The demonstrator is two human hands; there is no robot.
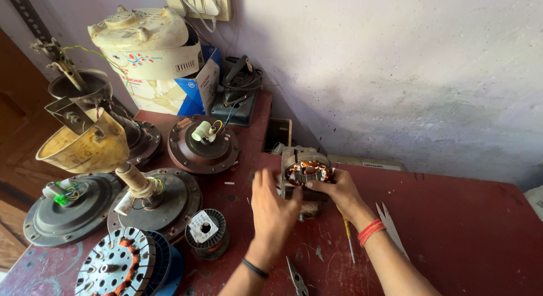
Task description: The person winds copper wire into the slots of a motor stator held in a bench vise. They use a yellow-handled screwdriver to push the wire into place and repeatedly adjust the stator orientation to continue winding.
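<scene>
We see a red table (464, 228), scuffed. On it sits a motor stator (305, 173); left of it fan motors (203, 144), a wire spool (206, 231); below it pliers (296, 279), a screwdriver (348, 239).

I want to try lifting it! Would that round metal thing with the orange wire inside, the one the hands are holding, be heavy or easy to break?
The motor stator is probably heavy for its size: it looks like solid stacked metal. It seems stiff, yet its thin copper windings could likely get scratched or bent. Both the left hand and right hand steady it on the red table, so it may tip.
</scene>
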